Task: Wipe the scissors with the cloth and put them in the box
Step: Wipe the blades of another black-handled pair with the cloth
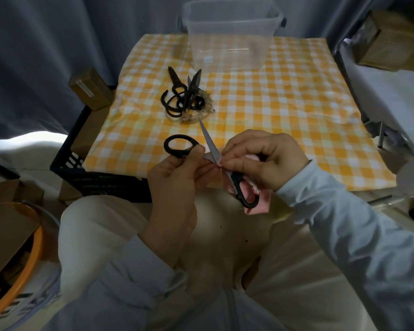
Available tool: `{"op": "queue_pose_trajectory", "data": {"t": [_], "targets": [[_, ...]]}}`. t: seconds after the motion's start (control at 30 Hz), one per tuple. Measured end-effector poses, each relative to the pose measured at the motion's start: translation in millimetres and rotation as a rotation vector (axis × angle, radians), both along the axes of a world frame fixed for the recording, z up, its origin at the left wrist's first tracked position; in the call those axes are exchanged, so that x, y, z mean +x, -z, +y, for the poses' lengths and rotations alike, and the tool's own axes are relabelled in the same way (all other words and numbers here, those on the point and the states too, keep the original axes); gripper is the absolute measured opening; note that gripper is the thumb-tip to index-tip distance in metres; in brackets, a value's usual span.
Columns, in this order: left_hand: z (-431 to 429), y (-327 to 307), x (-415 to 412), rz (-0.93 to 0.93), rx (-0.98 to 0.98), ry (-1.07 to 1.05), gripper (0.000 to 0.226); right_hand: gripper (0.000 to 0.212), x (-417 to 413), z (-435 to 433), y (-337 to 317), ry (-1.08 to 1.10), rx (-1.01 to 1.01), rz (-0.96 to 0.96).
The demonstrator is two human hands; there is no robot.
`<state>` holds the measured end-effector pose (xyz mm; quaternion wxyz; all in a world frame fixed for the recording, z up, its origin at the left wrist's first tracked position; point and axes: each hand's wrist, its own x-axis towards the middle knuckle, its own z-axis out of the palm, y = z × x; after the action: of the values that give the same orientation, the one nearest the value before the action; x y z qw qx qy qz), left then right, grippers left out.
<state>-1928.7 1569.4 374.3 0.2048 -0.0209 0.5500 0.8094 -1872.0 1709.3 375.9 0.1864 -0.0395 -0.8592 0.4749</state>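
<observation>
Black-handled scissors [209, 142] are spread open in front of me, one silver blade pointing up toward the table. My left hand [177, 173] grips one handle loop, which sticks out to the left. My right hand [263, 158] pinches a pink cloth [256, 206] against the blades near the pivot; the other handle loop hangs below it. Several more black scissors [182, 96] lie piled on the yellow checked tablecloth [273, 111]. A clear plastic box [230, 34] stands at the table's far edge.
A black crate [98, 177] with cardboard boxes sits against the table's left side. More cardboard boxes [91, 88] stand left of it, and an orange-rimmed bin [24, 266] at lower left. A white shelf with a box [390, 41] is on the right.
</observation>
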Motion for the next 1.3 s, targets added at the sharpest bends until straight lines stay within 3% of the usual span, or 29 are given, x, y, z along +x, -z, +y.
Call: {"op": "queue_pose_trajectory", "data": {"t": [0.2,0.3,0.43,0.77,0.9,0.97,1.07,1.3], "targets": [[5.5,1.8,10.6,-0.036,0.001,0.057,0.015,0.003,-9.3,-4.2,-0.5,0.167,0.083,-0.055],[3.5,-1.3,3.6,-0.007,0.014,0.04,0.013,0.003,-6.8,-3.3,-6.7,0.167,-0.025,-0.055],[-2.2,-2.6,-2.1,0.05,-0.006,0.064,0.012,0.012,5.1,-0.5,-9.6,-0.034,-0.083,-0.085],[-2.8,4.4,4.0,0.241,-0.073,0.108,0.014,0.011,1.7,-6.3,-8.0,0.127,-0.253,-0.074],[-3.9,4.6,3.9,0.275,-0.08,0.117,0.017,0.009,-6.5,-12.1,-8.7,0.192,-0.335,-0.011],[-5.4,3.5,1.3,0.254,-0.056,0.101,0.017,0.011,-3.3,-10.4,-11.1,0.156,-0.389,-0.069],[-7.6,3.9,-1.2,0.191,-0.015,0.1,0.018,0.015,4.2,-4.6,-15.5,0.048,-0.306,-0.187],[-4.7,4.9,3.1,0.268,-0.04,0.147,0.011,0.01,-10.7,-4.7,-17.7,0.135,-0.313,-0.059]]}}
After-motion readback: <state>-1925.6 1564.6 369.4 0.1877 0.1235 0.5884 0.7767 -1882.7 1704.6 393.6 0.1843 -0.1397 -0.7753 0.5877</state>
